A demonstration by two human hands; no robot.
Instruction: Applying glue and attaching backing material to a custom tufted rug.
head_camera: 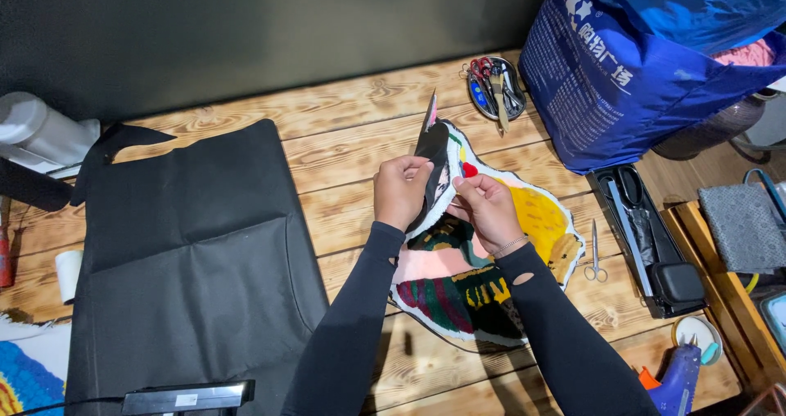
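Observation:
A colourful tufted rug piece (pixel 532 219) with a white border lies on the wooden table (pixel 344 146). My left hand (pixel 401 188) pinches a strip of black fabric backing (pixel 431 150) and lifts it up off the rug's far edge. My right hand (pixel 489 211) presses on the rug just right of that strip, fingers curled on its edge. Both arms wear black sleeves.
A large sheet of black fabric (pixel 196 252) covers the table's left. A dish of scissors (pixel 495 88) and a blue bag (pixel 647 64) stand at the back right. Small scissors (pixel 595 256), a black tool tray (pixel 647 236) and a blue glue gun (pixel 679 379) lie to the right.

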